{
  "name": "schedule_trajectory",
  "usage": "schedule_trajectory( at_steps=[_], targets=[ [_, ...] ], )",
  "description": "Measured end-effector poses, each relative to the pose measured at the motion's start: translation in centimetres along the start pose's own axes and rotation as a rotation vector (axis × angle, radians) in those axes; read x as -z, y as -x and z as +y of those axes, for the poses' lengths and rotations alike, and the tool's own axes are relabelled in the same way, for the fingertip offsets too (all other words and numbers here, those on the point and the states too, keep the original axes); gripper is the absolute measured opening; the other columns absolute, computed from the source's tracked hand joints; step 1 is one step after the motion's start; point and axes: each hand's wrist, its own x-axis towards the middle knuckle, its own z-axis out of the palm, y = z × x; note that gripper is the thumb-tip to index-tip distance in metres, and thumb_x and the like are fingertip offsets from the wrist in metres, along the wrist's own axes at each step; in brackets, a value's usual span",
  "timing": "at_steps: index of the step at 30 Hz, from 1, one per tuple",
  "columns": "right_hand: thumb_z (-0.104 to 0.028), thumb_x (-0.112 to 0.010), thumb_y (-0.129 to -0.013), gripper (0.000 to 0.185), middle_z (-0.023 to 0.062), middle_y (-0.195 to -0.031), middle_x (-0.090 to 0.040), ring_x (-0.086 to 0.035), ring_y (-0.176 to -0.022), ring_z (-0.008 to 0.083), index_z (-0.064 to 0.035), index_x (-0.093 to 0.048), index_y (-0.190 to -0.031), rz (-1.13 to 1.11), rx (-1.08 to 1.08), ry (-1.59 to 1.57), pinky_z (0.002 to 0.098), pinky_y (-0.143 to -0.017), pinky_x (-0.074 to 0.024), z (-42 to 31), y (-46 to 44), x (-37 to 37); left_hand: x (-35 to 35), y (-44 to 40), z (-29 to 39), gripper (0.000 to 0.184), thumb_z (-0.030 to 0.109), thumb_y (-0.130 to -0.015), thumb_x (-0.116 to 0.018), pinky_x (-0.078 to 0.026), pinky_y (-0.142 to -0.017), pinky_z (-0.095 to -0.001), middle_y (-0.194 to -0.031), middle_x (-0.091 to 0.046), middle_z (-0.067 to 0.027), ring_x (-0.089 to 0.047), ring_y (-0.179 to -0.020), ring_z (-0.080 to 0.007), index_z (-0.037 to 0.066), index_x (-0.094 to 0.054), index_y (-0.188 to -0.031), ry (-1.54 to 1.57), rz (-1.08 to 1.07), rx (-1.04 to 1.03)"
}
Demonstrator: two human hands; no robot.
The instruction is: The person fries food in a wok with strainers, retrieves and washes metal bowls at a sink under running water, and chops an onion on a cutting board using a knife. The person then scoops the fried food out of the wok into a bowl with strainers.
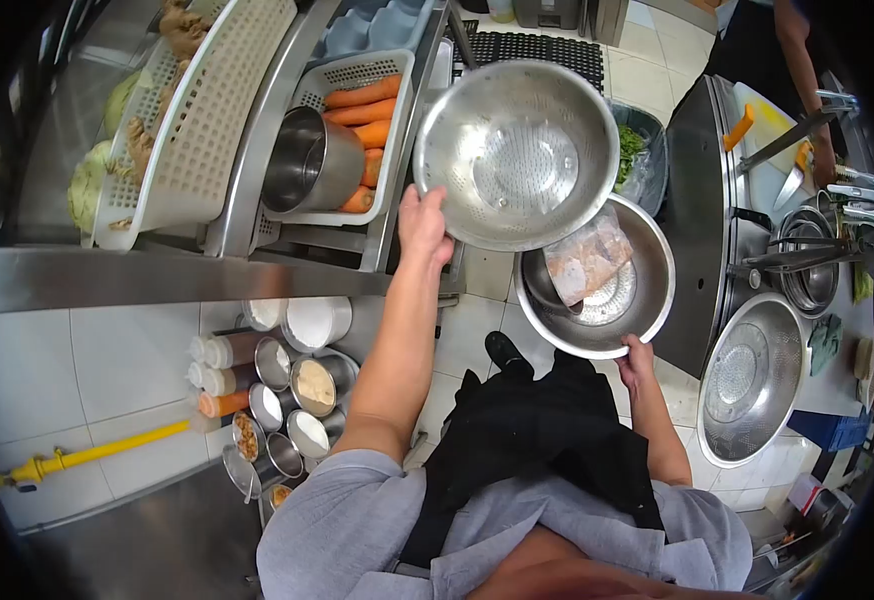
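Observation:
My left hand [424, 228] is closed on the near-left rim of a wide steel colander [517, 150] with small holes in its base. The colander is held up and its inside faces me. My right hand [637, 360] grips the lower right rim of a steel bowl [657, 265], partly hidden under the colander's edge. Inside that bowl lies a clear plastic bag of pale pinkish food [589, 262], perhaps meat. Beside the bag shows a smaller dark metal container [542, 280], mostly covered.
On the left shelf, a white basket [402, 75] holds carrots [365, 95] and a steel pot [307, 160]. Below are several seasoning containers [314, 385]. To the right, another colander [752, 380] sits by the counter, near a knife [789, 187] and another person's arm [802, 70].

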Motion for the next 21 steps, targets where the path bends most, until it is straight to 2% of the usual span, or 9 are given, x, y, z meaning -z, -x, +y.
schedule_trajectory(
  at_steps=[1, 5, 8, 9, 11, 15, 17, 19, 21],
  targets=[
    [0.002, -0.053, -0.079, 0.040, 0.0124, -0.099, -0.058, -0.066, -0.087, 0.0290, 0.0028, -0.047, -0.118, -0.002, -0.004, 0.004, 0.0485, -0.074, -0.0613, 0.2, 0.1, 0.4, -1.1, 2.2, 2.3, 0.030, 0.007, -0.090, -0.056, -0.053, -0.089, -0.0435, -0.117, -0.060, -0.0196, -0.061, -0.105, -0.0311, -0.004, -0.054, -0.117, 0.020, 0.081, -0.019],
    [0.003, -0.053, -0.079, 0.044, 0.0150, -0.105, -0.059, -0.067, -0.091, 0.0314, 0.0040, -0.046, -0.122, 0.006, -0.053, -0.010, 0.0484, -0.074, -0.0616, 0.1, -0.8, 1.9, 0.7, 0.0, 8.2, 0.040, 0.012, -0.095, -0.049, -0.050, -0.097, -0.0535, -0.123, -0.058, -0.0212, -0.059, -0.115, -0.0344, -0.006, -0.047, -0.130, 0.197, 0.007, -0.084],
    [0.002, -0.053, -0.079, 0.040, 0.0144, -0.103, -0.060, -0.067, -0.089, 0.0309, 0.0058, -0.048, -0.118, 0.005, -0.021, -0.023, 0.0481, -0.074, -0.0614, -0.8, -0.1, 0.7, -1.5, -3.4, 11.8, 0.044, 0.012, -0.094, -0.046, -0.049, -0.089, -0.0685, -0.133, -0.048, -0.0241, -0.056, -0.115, -0.0433, -0.008, -0.041, -0.133, 0.192, 0.046, -0.171],
    [0.002, -0.053, -0.079, 0.038, 0.0140, -0.102, -0.060, -0.066, -0.089, 0.0304, 0.0066, -0.048, -0.116, 0.011, 0.013, -0.034, 0.0480, -0.074, -0.0612, -1.3, 0.4, -0.1, -2.3, -5.1, 12.2, 0.045, 0.011, -0.094, -0.045, -0.049, -0.081, -0.0743, -0.135, -0.044, -0.0262, -0.055, -0.113, -0.0476, -0.009, -0.039, -0.134, 0.172, 0.069, -0.187],
    [0.002, -0.053, -0.079, 0.036, 0.0130, -0.099, -0.058, -0.065, -0.086, 0.0289, 0.0061, -0.049, -0.115, -0.016, 0.042, -0.086, 0.0487, -0.074, -0.0596, -1.8, 0.4, -1.2, -3.3, -10.4, 11.3, 0.042, 0.007, -0.092, -0.043, -0.052, -0.076, -0.0738, -0.131, -0.046, -0.0278, -0.056, -0.109, -0.0486, -0.009, -0.041, -0.131, 0.307, 0.155, -0.174],
    [0.003, -0.054, -0.079, 0.036, 0.0132, -0.100, -0.058, -0.065, -0.085, 0.0279, 0.0058, -0.048, -0.114, -0.018, 0.129, -0.066, 0.0471, -0.075, -0.0583, -3.4, 0.9, -3.4, -5.0, -14.4, 9.8, 0.037, 0.002, -0.093, -0.044, -0.058, -0.075, -0.0674, -0.126, -0.049, -0.0279, -0.059, -0.105, -0.0448, -0.012, -0.043, -0.127, 0.477, 0.365, -0.178],
    [0.003, -0.054, -0.080, 0.034, 0.0134, -0.100, -0.058, -0.064, -0.086, 0.0287, 0.0061, -0.048, -0.114, -0.033, 0.139, -0.061, 0.0469, -0.075, -0.0584, -4.7, 1.0, -4.4, -5.5, -13.8, 9.6, 0.040, 0.012, -0.098, -0.049, -0.060, -0.075, -0.0619, -0.128, -0.048, -0.0277, -0.059, -0.105, -0.0428, -0.012, -0.040, -0.129, 0.484, 0.420, -0.273],
    [0.003, -0.054, -0.080, 0.037, 0.0152, -0.102, -0.059, -0.065, -0.089, 0.0313, 0.0077, -0.048, -0.116, -0.034, 0.151, -0.032, 0.0487, -0.077, -0.0585, -5.3, 0.6, -4.9, -4.6, -13.4, 9.4, 0.046, 0.018, -0.100, -0.048, -0.061, -0.080, -0.0564, -0.131, -0.045, -0.0282, -0.057, -0.109, -0.0431, -0.011, -0.035, -0.134, 0.541, 0.260, -0.280],
    [0.002, -0.055, -0.080, 0.040, 0.0188, -0.103, -0.062, -0.066, -0.093, 0.0330, 0.0109, -0.050, -0.118, -0.057, 0.162, -0.047, 0.0485, -0.078, -0.0582, -5.7, 0.9, -5.3, -4.4, -11.3, 8.4, 0.049, 0.023, -0.102, -0.047, -0.059, -0.089, -0.0495, -0.130, -0.046, -0.0271, -0.057, -0.109, -0.0433, -0.009, -0.031, -0.135, 0.510, 0.196, -0.120]
  ],
)
